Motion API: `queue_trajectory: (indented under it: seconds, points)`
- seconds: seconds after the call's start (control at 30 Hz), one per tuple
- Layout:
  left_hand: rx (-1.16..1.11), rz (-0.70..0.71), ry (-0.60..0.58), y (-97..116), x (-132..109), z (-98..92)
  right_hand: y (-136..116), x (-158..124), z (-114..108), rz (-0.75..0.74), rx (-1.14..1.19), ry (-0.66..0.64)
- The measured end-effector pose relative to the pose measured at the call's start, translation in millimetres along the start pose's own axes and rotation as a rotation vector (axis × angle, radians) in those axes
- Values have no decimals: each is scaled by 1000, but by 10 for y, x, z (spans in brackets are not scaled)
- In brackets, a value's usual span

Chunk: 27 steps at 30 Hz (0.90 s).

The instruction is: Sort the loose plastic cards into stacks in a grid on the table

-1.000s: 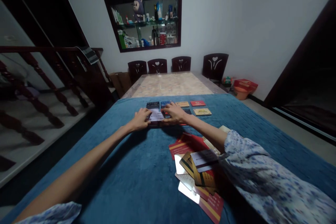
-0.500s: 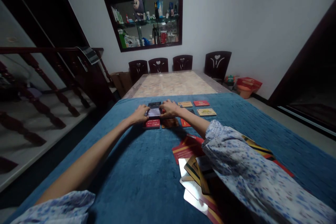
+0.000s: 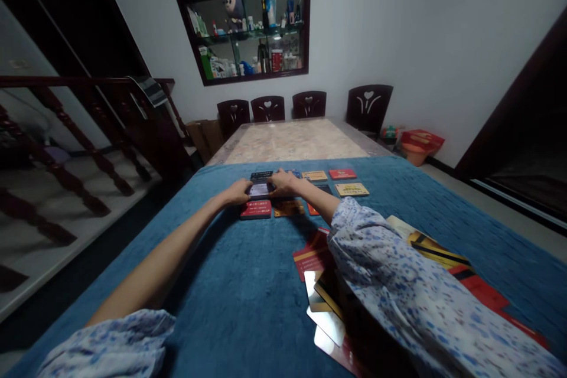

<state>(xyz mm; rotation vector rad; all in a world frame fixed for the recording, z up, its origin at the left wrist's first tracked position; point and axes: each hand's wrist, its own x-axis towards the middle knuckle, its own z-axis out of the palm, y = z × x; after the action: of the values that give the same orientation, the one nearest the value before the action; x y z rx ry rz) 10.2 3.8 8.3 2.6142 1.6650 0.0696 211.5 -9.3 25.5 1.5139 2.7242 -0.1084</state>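
Note:
Both arms reach far forward over a blue cloth (image 3: 230, 283). My left hand (image 3: 238, 191) and my right hand (image 3: 283, 182) pinch the two ends of a pale card (image 3: 259, 190), low over rows of cards laid flat. A red card (image 3: 256, 209) and a brown card (image 3: 288, 208) lie just in front of it, a dark card (image 3: 261, 176) just behind. More laid-out cards run to the right: a tan one (image 3: 314, 175), a red one (image 3: 342, 173) and a yellow one (image 3: 351, 189).
A loose heap of cards (image 3: 325, 313) lies near me under my right sleeve, with more cards (image 3: 447, 260) spread to its right. Beyond the cloth is the bare marble tabletop (image 3: 290, 139), several dark chairs (image 3: 268, 108) and a wall niche (image 3: 248, 23). A stair railing (image 3: 88, 130) stands left.
Both hands carried the pale card farther away across the cloth. The red and brown cards, covered a second ago, now show in front of the hands.

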Motion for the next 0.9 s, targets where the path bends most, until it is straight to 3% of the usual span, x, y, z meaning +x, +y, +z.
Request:
queue_trajectory:
  seconds: [0.47,0.9]
  points:
    - [-76,25,-20,-113,93,41,5,56,59,9,-8,10]
    - [-89,34,-13,-105,24,-28,52,29,68,12,7,24]
